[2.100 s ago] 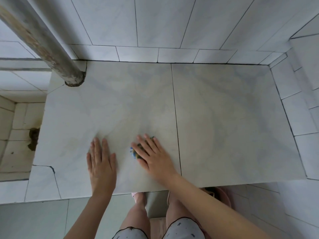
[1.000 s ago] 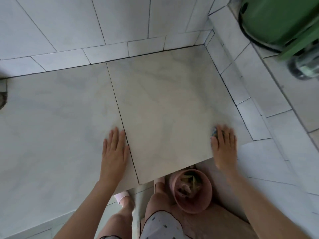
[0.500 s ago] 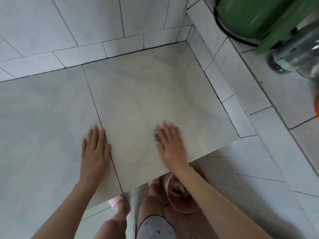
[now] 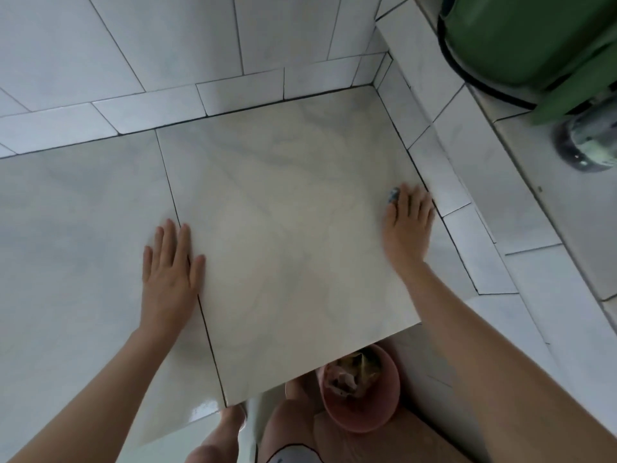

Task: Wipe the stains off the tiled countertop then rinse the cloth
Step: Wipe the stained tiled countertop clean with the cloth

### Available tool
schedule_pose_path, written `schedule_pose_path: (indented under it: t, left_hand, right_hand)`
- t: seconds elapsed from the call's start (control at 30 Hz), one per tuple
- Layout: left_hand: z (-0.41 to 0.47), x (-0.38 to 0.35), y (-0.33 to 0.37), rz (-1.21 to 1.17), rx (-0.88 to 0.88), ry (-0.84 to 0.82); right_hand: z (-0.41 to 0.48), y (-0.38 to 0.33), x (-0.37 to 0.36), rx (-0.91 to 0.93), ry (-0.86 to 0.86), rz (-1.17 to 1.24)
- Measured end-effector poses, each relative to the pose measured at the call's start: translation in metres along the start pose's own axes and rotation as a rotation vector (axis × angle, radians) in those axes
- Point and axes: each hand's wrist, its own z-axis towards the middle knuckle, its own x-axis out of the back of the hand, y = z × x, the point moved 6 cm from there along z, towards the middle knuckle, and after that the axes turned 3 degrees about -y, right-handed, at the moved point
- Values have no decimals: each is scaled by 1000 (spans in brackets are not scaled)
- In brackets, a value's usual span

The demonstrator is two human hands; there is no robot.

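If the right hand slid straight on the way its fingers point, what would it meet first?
Probably the raised tile border along the right side of the countertop, close ahead of the right hand and the cloth under its fingers; depth is unclear.

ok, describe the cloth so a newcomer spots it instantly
Start at the right edge of the tiled countertop, toward the green container. The right hand presses flat there; the cloth is the blue scrap peeking out from under it, the only coloured thing on the pale tiles.
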Motion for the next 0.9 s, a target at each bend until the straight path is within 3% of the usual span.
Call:
schedule_pose_path:
  t: [0.07, 0.2, 0.33, 0.4, 0.53, 0.6, 0.7, 0.77, 0.9]
  left_hand:
    - [0, 0, -1, 13, -6, 4]
    - [2, 1, -2, 21, -15, 19]
    - [15, 5, -3, 22, -23, 46]
    - [21, 6, -3, 17, -25, 53]
    - [34, 7, -3, 3, 2, 60]
    - [40, 7, -3, 8, 1, 56]
    - [42, 5, -2, 37, 7, 71]
    - [41, 4, -2, 62, 20, 83]
    - [41, 4, -1, 82, 48, 99]
  right_hand:
    - [-10, -53, -5, 106, 34, 25]
    - [-79, -170, -22, 547, 15, 109]
    - [-112, -198, -29, 845, -103, 70]
    - [-79, -173, -26, 847, -85, 61]
    - [29, -82, -6, 491, 18, -20]
    - [64, -46, 2, 318, -28, -38]
    - [75, -45, 2, 138, -32, 6]
    - [63, -82, -1, 214, 11, 14]
    - [4, -185, -18, 634, 15, 20]
